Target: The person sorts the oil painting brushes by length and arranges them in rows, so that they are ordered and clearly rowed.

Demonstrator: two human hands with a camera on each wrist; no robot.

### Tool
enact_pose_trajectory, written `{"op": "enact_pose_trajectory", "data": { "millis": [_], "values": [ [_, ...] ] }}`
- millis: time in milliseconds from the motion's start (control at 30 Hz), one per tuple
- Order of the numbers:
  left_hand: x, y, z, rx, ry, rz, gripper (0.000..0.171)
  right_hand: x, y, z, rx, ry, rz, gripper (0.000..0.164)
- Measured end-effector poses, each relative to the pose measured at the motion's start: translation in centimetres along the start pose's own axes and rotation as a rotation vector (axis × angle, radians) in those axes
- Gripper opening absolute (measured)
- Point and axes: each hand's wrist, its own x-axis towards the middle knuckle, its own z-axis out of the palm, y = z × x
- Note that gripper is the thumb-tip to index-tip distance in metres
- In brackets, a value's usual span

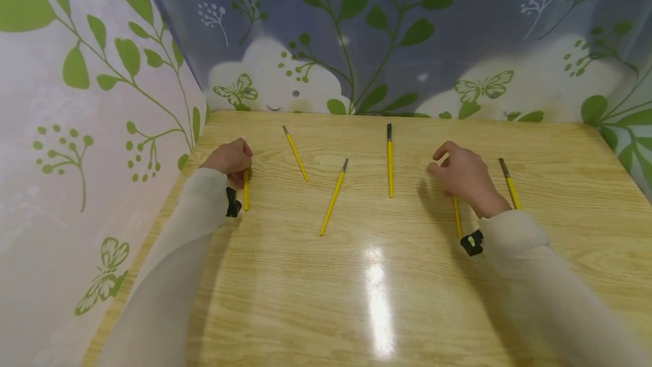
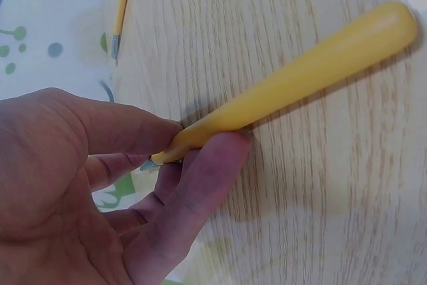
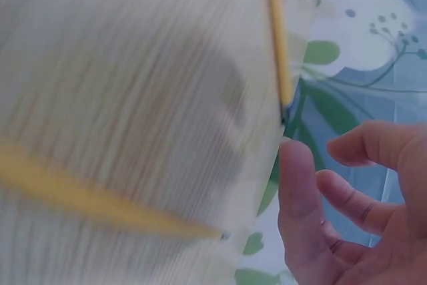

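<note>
My left hand [image 1: 231, 158] pinches a yellow-handled paintbrush [image 1: 247, 191] at the table's far left. In the left wrist view, thumb and fingers close on its narrow part by the metal collar, and the thick rounded end of the handle [image 2: 300, 81] points away; its bristles are hidden. My right hand [image 1: 462, 173] hovers over another yellow paintbrush [image 1: 457, 217], whose upper part it covers in the head view. From the right wrist, that brush [image 3: 113, 206] looks blurred and lies apart from the loosely bent fingers, which hold nothing.
Between the hands lie three more yellow paintbrushes: a thin one [image 1: 296, 154], a slanted one [image 1: 334, 197] and a dark-bristled one [image 1: 390, 163]. Another brush [image 1: 509, 183] lies right of my right hand. Leaf-patterned fabric [image 1: 377, 33] rises behind the wooden table [image 1: 305, 299] and along its left.
</note>
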Motion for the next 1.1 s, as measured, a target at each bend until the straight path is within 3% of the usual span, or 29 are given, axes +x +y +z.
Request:
{"op": "enact_pose_trajectory", "data": {
  "millis": [500, 1100],
  "values": [
    [0.1, 0.0, 0.0, -0.004, -0.002, 0.003, 0.028, 1.0, -5.0, 3.5, 0.074, -0.039, -0.005, 0.037],
    [-0.3, 0.3, -0.2, -0.018, -0.02, -0.001, 0.026, 1.4, -9.7, 8.4, 0.038, -0.082, -0.122, 0.033]
  ]
}}
